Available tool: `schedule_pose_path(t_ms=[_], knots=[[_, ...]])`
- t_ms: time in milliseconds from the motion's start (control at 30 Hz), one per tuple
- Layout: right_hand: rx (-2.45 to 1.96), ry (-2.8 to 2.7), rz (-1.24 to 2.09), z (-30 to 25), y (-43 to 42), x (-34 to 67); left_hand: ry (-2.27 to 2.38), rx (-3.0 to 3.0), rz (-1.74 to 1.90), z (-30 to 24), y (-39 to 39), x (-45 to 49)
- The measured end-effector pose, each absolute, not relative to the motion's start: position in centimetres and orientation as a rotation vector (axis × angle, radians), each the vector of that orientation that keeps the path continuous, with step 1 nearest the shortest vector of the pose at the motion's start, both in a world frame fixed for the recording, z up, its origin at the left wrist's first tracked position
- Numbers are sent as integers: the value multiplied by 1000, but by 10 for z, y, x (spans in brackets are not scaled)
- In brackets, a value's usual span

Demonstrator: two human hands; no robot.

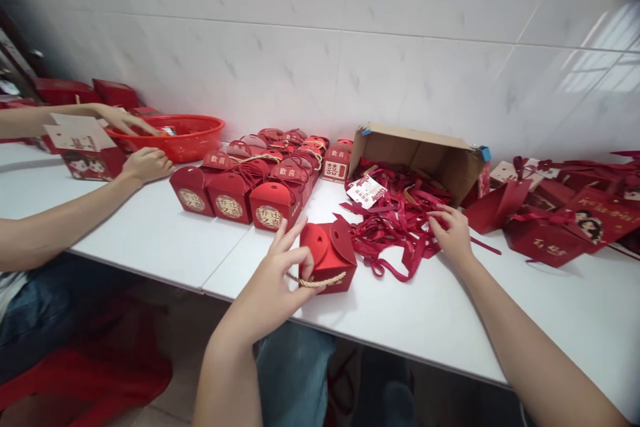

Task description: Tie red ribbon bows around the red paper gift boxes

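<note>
My left hand (273, 280) pinches a twisted gold cord (324, 281) between thumb and forefinger, its other fingers raised. The cord lies across the front of a small red gift box (327, 257) with rounded, overlapping top flaps, standing at the table's front edge. My right hand (453, 233) is at the right side of a heap of dark red ribbons (395, 233), its fingertips drawn together on a ribbon. A white printed tag (367, 191) rests on the heap, which spills from a cardboard box (415, 137) lying on its side.
Rows of closed red gift boxes (233, 203) stand left of the ribbons. More ribboned boxes (545, 233) crowd the right. At left, another person's hands (147, 165) are beside a red basin (195, 140) and an open box (85, 160). A tiled wall (300, 33) backs the table.
</note>
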State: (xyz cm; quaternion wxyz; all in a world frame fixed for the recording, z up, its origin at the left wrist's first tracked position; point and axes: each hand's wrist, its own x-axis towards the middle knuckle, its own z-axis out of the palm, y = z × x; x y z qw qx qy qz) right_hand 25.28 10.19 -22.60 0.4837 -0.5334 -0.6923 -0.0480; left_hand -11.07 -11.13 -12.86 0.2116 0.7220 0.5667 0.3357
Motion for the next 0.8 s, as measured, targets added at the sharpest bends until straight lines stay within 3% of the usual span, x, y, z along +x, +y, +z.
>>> schedule_pose_path(t_ms=[200, 467, 600, 800], knots=[[-1266, -1835, -50, -223, 91, 231, 1467, 2147, 766, -118, -141, -120], [-1336, -1931, 0, -212, 85, 224, 1600, 1666, 1531, -136, -102, -108], [-1280, -2012, 47, -201, 76, 221, 1650, 1238, 1501, -150, -81, -100], [-1261, -2091, 139, -191, 66, 212, 1570, 1141, 1503, -154, -78, -96]])
